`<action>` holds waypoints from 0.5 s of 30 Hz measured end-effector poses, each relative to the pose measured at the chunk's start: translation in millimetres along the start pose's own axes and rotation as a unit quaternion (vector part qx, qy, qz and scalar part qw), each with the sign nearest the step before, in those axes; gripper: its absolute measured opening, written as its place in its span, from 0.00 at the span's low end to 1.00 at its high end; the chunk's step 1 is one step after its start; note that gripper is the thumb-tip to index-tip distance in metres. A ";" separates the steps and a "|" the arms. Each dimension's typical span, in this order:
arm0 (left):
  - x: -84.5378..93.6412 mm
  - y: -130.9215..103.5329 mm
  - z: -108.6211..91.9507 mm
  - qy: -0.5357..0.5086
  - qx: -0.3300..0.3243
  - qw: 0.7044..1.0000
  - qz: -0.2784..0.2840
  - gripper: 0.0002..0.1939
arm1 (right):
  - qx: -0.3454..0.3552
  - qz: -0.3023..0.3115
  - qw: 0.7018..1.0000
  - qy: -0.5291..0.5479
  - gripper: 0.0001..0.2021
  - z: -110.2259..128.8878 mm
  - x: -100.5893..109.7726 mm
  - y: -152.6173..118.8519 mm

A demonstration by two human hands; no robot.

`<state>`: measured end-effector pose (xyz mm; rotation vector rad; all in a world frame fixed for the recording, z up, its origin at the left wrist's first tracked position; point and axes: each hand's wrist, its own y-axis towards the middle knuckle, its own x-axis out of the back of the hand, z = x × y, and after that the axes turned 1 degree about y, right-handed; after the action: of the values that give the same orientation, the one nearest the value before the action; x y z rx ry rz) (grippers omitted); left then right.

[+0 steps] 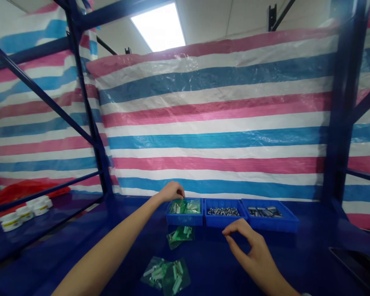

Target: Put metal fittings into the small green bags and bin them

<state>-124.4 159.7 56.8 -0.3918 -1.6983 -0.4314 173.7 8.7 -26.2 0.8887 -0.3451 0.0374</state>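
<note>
My left hand (pixel 172 191) reaches over the left blue bin (pixel 185 220), its fingers curled down at the bin's back edge. In that bin lie small clear-and-green bags (pixel 193 206) with pale pieces inside. What those fingers hold, if anything, is hidden. My right hand (pixel 249 246) hovers in front of the bins, thumb and forefinger pinched together; anything between the tips is too small to make out. The middle bin (pixel 226 222) contains small metal parts (pixel 223 211), and the right bin (pixel 274 224) has dark and silvery strip-like pieces (pixel 265 211).
On the blue table, one filled bag (pixel 180 236) lies before the left bin, and more bags (pixel 166 273) are nearer me. A dark flat object (pixel 357 267) is at the right. White tubs (pixel 24 213) and red cloth (pixel 27 191) sit left, beyond the blue frame (pixel 100 164).
</note>
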 end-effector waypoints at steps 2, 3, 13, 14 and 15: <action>-2.7 1.5 -1.6 -0.001 0.002 1.000 -0.014 0.12 | 0.000 0.001 1.000 0.001 0.06 -0.4 0.0 0.2; -3.2 1.6 -2.5 -0.001 0.002 1.000 -0.022 0.12 | -0.001 0.001 1.000 0.002 0.06 -0.4 -0.1 0.1; -2.5 -61.9 -60.9 -0.002 0.000 0.985 -0.173 0.16 | -0.013 0.036 0.999 0.018 0.07 7.3 -2.4 -0.5; -7.8 -73.0 -72.5 -0.002 -0.011 0.987 -0.162 0.15 | -0.019 0.043 0.999 0.019 0.07 8.8 -2.9 -0.5; -14.4 -83.2 -83.3 -0.001 -0.030 0.990 -0.140 0.12 | -0.024 0.049 0.998 0.019 0.08 10.2 -3.3 -0.4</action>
<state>-91.1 46.2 49.9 -0.1967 -1.7522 -0.6888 167.9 0.9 -21.6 0.8226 -0.3526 0.1370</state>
